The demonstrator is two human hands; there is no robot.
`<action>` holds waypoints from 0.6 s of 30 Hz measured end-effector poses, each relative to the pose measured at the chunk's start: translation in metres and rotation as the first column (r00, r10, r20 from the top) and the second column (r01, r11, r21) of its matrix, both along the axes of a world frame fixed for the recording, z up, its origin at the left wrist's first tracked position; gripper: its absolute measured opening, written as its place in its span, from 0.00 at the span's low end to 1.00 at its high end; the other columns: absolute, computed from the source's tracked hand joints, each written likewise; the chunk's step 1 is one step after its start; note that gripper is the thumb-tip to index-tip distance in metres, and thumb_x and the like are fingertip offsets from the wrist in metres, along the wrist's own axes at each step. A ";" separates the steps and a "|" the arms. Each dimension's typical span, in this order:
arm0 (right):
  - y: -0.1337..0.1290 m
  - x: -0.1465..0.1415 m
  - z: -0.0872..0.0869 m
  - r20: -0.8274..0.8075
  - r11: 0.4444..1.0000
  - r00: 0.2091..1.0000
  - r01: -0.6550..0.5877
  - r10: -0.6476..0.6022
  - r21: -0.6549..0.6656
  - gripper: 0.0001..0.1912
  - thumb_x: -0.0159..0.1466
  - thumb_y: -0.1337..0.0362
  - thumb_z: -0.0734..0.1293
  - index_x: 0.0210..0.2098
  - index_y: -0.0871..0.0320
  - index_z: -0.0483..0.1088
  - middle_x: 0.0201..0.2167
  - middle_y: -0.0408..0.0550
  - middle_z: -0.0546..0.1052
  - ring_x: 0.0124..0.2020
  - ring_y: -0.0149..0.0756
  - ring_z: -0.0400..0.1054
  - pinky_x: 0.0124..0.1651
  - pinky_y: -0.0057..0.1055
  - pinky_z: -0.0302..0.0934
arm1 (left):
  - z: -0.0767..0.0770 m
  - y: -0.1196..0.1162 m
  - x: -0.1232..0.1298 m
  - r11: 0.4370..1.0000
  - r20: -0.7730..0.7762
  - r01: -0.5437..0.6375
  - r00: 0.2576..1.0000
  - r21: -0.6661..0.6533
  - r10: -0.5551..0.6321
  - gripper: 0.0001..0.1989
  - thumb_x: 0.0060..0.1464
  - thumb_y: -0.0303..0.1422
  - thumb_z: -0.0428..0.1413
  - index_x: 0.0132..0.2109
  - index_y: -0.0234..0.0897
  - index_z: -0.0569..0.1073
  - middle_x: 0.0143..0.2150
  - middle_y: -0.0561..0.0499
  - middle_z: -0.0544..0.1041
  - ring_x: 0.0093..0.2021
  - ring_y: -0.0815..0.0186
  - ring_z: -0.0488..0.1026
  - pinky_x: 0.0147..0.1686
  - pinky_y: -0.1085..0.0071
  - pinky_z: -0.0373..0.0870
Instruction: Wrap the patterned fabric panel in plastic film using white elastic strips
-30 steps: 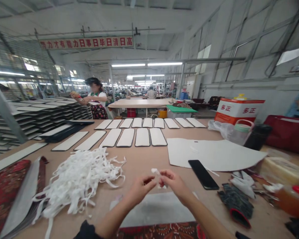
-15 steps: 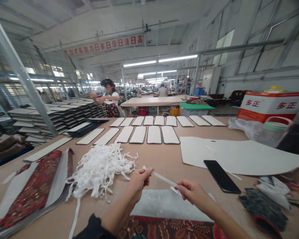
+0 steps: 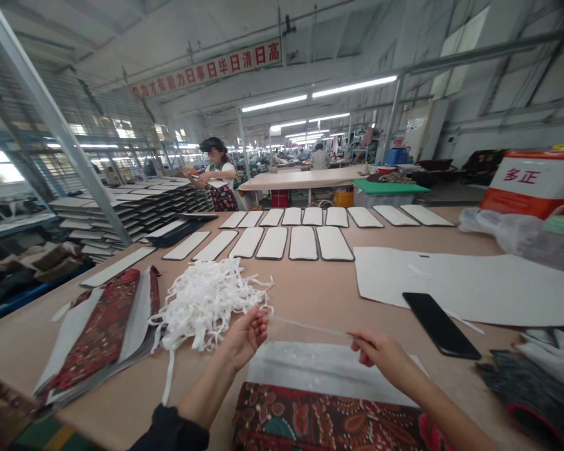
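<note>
Between my two hands a thin white strip (image 3: 310,326) is stretched, seen nearly edge-on. My left hand (image 3: 247,335) pinches one end, close to the right side of a tangled heap of white strips (image 3: 207,300). The other end sits in the closed fingers of my right hand (image 3: 376,354). Below the strip lies a white backing sheet (image 3: 310,369), and nearer to me is a dark red patterned fabric (image 3: 329,413). My forearms pass over parts of both.
Folded patterned fabric pieces (image 3: 103,319) lie at left. Rows of white padded panels (image 3: 272,242) line the far side. A large white sheet (image 3: 451,275), a black phone (image 3: 439,322) and dark grey cloth (image 3: 521,388) are at right. A co-worker (image 3: 220,175) stands beyond stacked panels (image 3: 155,203).
My hands have moved apart, drawing the strip out longer and straighter. The view has turned slightly left, and more of the patterned fabric shows at the bottom.
</note>
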State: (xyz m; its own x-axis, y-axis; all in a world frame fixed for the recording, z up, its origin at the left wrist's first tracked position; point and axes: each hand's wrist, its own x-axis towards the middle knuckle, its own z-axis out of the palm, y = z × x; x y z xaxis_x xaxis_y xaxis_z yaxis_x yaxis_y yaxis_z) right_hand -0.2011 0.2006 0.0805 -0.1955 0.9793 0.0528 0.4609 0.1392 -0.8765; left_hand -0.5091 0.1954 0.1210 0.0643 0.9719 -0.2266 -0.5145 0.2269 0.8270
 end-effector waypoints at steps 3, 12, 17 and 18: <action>-0.001 0.000 -0.004 -0.202 0.991 0.979 0.005 -0.032 -0.134 0.26 0.50 0.53 0.60 0.43 0.62 0.70 0.23 0.45 0.69 0.20 0.30 0.59 0.25 0.27 0.55 | -0.016 -0.002 -0.012 0.995 -0.089 0.096 0.991 -0.011 -0.096 0.11 0.45 0.28 0.58 0.37 0.28 0.71 0.26 0.51 0.72 0.23 0.76 0.67 0.25 0.79 0.66; -0.002 0.009 -0.007 -0.256 0.976 0.961 0.049 -0.105 -0.214 0.26 0.48 0.49 0.64 0.38 0.62 0.72 0.22 0.44 0.66 0.19 0.26 0.49 0.21 0.25 0.44 | -0.055 0.002 -0.021 0.999 -0.592 0.053 0.805 0.006 -0.039 0.18 0.38 0.37 0.61 0.37 0.32 0.69 0.27 0.51 0.75 0.22 0.71 0.68 0.23 0.76 0.62; 0.007 0.017 -0.019 -0.117 0.975 0.984 0.113 -0.137 -0.190 0.24 0.49 0.49 0.62 0.37 0.61 0.72 0.30 0.49 0.73 0.24 0.31 0.61 0.25 0.26 0.53 | -0.055 0.004 -0.023 0.998 -0.607 0.067 0.792 -0.006 -0.057 0.15 0.36 0.39 0.60 0.31 0.32 0.71 0.26 0.51 0.75 0.21 0.72 0.67 0.21 0.77 0.59; 0.010 0.019 -0.024 -0.080 0.982 0.989 0.113 -0.126 -0.150 0.23 0.49 0.50 0.62 0.36 0.60 0.72 0.32 0.49 0.74 0.28 0.34 0.64 0.29 0.27 0.57 | -0.056 0.004 -0.022 0.997 -0.615 0.073 0.786 -0.008 -0.062 0.15 0.36 0.39 0.60 0.30 0.32 0.70 0.26 0.51 0.74 0.21 0.72 0.66 0.21 0.77 0.58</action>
